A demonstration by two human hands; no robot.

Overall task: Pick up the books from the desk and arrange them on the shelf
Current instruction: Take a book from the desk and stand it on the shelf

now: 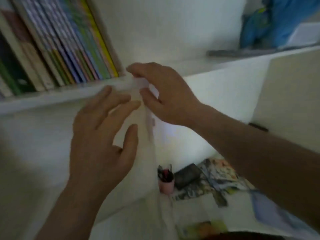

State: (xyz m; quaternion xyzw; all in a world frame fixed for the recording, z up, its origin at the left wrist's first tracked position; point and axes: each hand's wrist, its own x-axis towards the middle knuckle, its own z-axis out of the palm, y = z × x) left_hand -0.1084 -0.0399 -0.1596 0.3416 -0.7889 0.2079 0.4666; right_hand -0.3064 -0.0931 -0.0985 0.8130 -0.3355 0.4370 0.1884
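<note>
The view is motion-blurred. A thin pale book (149, 125) hangs edge-on in front of the white shelf board (43, 101). My right hand (169, 97) pinches its top between thumb and fingers. To the book's left, my left hand (100, 144) has its fingers spread and straight; whether it touches the book is unclear. A row of upright books (60, 49) fills the shelf at the upper left, ending in a yellow spine just left of my right fingertips. Colourful books (220, 172) lie on the desk below, partly under my right forearm.
On the desk stand a pink pen cup (166, 185) and a black flat object (187, 175). A yellow-green book (202, 227) lies at the bottom edge. A blue bag (277, 23) sits on a higher ledge at the upper right.
</note>
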